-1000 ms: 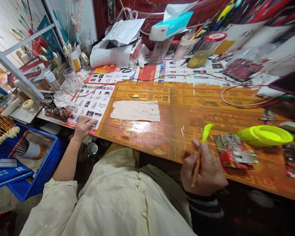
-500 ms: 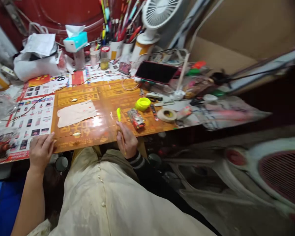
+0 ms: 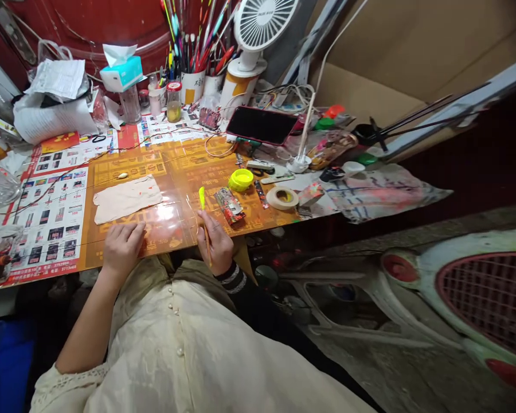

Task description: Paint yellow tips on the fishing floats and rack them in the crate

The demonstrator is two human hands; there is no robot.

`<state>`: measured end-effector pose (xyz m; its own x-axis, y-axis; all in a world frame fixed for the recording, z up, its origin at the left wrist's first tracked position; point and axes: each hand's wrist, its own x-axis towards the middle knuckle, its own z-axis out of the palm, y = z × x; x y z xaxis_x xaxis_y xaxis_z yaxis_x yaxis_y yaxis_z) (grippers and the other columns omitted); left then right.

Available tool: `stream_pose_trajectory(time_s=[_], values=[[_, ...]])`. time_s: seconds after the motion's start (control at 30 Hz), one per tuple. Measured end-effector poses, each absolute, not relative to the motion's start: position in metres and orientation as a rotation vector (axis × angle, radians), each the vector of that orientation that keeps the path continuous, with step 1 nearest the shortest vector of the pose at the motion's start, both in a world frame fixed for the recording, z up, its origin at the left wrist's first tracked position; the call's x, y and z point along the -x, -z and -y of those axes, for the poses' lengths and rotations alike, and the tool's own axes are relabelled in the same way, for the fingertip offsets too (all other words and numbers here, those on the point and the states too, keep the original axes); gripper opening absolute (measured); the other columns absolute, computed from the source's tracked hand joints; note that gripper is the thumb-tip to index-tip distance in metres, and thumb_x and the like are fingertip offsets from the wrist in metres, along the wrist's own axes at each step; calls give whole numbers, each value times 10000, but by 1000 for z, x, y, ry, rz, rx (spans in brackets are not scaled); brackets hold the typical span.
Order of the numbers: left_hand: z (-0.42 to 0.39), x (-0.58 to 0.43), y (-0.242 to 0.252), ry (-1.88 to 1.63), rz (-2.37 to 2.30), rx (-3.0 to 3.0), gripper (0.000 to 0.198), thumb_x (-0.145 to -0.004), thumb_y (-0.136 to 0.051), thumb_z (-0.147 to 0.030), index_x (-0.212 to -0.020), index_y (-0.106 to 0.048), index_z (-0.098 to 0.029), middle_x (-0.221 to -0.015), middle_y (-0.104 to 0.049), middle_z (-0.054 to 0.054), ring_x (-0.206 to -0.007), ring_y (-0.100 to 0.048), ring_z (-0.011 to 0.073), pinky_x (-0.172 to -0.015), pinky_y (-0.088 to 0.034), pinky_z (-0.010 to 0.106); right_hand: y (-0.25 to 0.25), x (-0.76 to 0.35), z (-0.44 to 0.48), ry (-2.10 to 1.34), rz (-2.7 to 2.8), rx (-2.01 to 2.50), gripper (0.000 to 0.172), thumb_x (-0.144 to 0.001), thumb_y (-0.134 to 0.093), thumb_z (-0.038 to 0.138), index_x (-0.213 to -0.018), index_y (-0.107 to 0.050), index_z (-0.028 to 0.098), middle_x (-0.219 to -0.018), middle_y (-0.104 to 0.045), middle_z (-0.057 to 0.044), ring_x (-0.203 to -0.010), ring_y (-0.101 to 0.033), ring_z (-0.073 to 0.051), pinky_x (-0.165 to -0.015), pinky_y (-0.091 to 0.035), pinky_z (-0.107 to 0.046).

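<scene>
My left hand (image 3: pixel 124 248) rests at the table's front edge, fingers curled together; it covers the spot where a pale oval float body lay, and what is under the fingers is hidden. In my right hand (image 3: pixel 217 245) is a paintbrush (image 3: pixel 202 199), its bristles coated bright yellow and pointing away from me. A pinkish-white cloth (image 3: pixel 128 198) with small orange spots lies flat beyond my left hand. Behind it is another thin float with a pale body (image 3: pixel 122 175). Right of the brush lie a paint-smeared block (image 3: pixel 229 206) and an open tub of yellow paint (image 3: pixel 241 179).
A roll of tape (image 3: pixel 282 198) and a phone (image 3: pixel 262 125) are farther right. At the back stand a white fan (image 3: pixel 266 23), a cup of brushes (image 3: pixel 193 87), a lidded jar (image 3: pixel 174 103) and a tissue pack (image 3: pixel 121 73). A large fan-like grille (image 3: pixel 490 310) is below, right.
My left hand has moved right along the table edge, over the near float's pale body. My right hand still holds the paintbrush. The view has shifted slightly and is sharper.
</scene>
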<state>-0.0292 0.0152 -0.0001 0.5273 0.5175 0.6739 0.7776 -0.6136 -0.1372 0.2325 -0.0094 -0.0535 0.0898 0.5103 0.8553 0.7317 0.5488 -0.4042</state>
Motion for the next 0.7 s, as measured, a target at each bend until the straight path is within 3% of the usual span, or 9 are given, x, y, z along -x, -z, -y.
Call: stream_pose_trajectory(time_s=[0.37, 0.7], values=[[-14, 31, 3, 877, 1035, 2330, 200, -964, -598, -236, -1151, -664, -213, -1019, -746, 69, -881, -641, 203, -798, -425, 355, 52, -233, 13, 193, 1550, 1087, 537, -987, -461, 166, -1518, -415, 232, -1316, -666, -105, -1188, -666, -205, -1033, -569, -363], [-10, 30, 4, 878, 1080, 2342, 202, -975, -574, -242, -1151, -673, -231, -1010, -746, 69, -879, -640, 203, -785, -419, 355, 64, -218, 38, 181, 1733, 684, 531, -926, -519, 135, -1453, -494, 200, -1036, -733, -103, -943, -669, -216, -858, -559, -443]])
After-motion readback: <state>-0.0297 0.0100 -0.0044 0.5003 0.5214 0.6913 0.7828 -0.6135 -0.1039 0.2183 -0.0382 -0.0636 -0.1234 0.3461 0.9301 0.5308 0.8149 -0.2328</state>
